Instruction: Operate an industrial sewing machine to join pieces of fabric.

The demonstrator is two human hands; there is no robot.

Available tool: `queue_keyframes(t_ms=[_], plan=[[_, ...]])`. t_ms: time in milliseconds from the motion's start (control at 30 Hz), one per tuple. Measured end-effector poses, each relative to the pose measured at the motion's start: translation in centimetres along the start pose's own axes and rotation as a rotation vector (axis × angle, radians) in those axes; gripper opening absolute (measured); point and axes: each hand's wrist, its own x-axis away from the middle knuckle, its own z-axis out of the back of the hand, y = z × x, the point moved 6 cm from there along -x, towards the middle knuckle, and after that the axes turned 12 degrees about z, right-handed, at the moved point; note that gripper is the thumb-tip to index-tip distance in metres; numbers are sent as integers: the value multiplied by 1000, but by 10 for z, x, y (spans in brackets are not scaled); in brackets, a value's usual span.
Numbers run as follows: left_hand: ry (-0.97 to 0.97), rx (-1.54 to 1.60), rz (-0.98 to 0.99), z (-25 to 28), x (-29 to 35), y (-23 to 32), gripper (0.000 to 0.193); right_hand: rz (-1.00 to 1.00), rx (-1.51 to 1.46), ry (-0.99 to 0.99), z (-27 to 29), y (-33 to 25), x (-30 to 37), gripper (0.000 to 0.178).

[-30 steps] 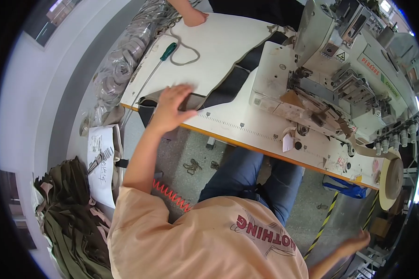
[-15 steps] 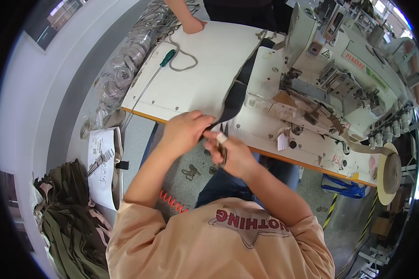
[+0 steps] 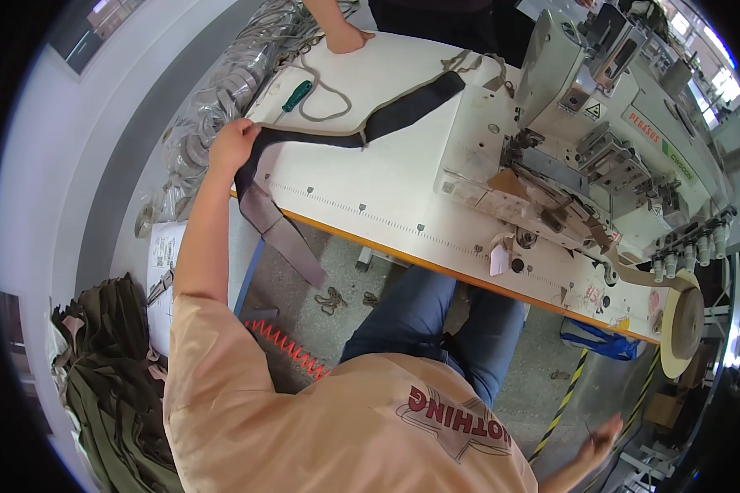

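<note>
here the left hand (image 3: 232,145) grips the dark fabric strip (image 3: 403,111) at the desk's (image 3: 403,205) nine o'clock edge, one end dangling. the right hand (image 3: 602,434), low at five o'clock, looks loosely open, holding something thin i cannot make out. the strip may slide off or snag the sewing machine (image 3: 584,140).
</note>
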Motion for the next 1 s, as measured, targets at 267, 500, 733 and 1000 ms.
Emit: queue_keyframes(t_ms=[267, 500, 733, 1000], plan=[[181, 102, -794, -33, 57, 94, 33, 717, 1845, 636, -11, -58, 99, 36], [-61, 314, -497, -69, 146, 143, 30, -116, 598, -230, -375, 239, -8, 47], [-196, 295, -653, 0, 194, 162, 23, -682, 121, -352, -558, 358, 6, 36], [-75, 73, -672, 34, 156, 114, 20, -812, -296, -554, -491, 281, -8, 10]])
